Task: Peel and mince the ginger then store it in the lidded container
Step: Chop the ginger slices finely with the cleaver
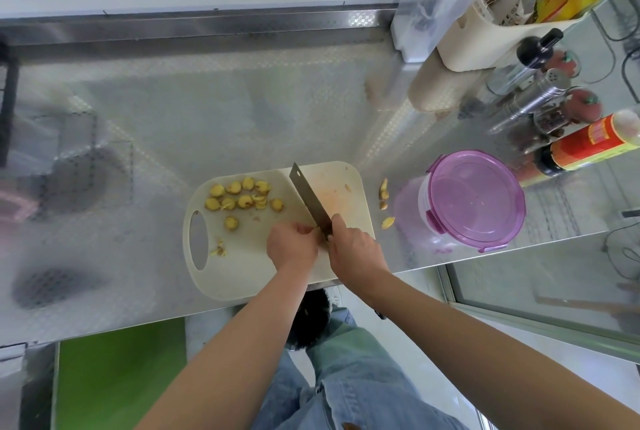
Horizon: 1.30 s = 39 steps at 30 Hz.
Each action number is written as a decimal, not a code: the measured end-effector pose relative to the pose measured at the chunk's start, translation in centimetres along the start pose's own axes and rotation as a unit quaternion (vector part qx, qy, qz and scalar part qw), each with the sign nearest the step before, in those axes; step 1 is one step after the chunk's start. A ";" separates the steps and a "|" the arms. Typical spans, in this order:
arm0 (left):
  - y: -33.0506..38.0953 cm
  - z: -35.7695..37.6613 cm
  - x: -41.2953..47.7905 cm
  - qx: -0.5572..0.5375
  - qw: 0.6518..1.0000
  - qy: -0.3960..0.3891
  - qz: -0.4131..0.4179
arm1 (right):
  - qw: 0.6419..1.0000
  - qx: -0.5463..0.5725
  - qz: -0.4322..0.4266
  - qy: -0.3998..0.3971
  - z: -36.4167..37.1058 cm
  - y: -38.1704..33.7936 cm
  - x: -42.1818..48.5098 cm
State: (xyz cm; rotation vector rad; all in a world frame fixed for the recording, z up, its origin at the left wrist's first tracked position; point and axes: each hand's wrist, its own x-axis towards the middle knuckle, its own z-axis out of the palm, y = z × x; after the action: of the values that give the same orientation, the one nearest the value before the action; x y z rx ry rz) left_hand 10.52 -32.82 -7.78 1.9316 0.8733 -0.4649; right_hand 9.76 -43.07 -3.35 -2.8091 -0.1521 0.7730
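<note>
Head view: right hand [356, 249] grips the knife [310, 202], blade down on the board [249, 277] and angled away. Left hand [291, 244] pinches a ginger piece, mostly hidden, against the blade near the board's front edge. Ginger slices [242, 197] lie on the board's left half. Peels [384, 199] sit on the worktop [173, 111] between board and purple-lidded container [474, 201].

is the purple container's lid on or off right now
On. The purple lid sits flat over the container right of the cutting board; whether its clips are latched, cannot tell.
</note>
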 end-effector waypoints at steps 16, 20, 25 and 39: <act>-0.1 -0.3 0.0 -0.077 0.997 -0.011 -0.030 | 0.999 0.047 -0.025 0.013 -1.0 1.0 -0.6; 0.0 -0.3 -0.1 -0.081 0.996 -0.015 -0.030 | 0.999 0.042 -0.018 0.009 -0.7 1.0 -0.6; 0.1 -0.3 -0.2 -0.084 0.996 -0.011 -0.026 | 0.999 0.031 -0.012 0.001 -0.3 0.8 -0.3; 0.4 -0.6 -0.6 -0.072 0.997 -0.009 -0.025 | 0.996 0.075 -0.009 0.037 -0.2 0.6 0.4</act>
State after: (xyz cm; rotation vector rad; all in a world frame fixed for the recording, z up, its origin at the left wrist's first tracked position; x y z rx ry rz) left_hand 10.36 -32.69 -6.90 1.7756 0.9200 -0.4362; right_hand 10.27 -43.59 -3.54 -2.6862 -0.1014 0.6467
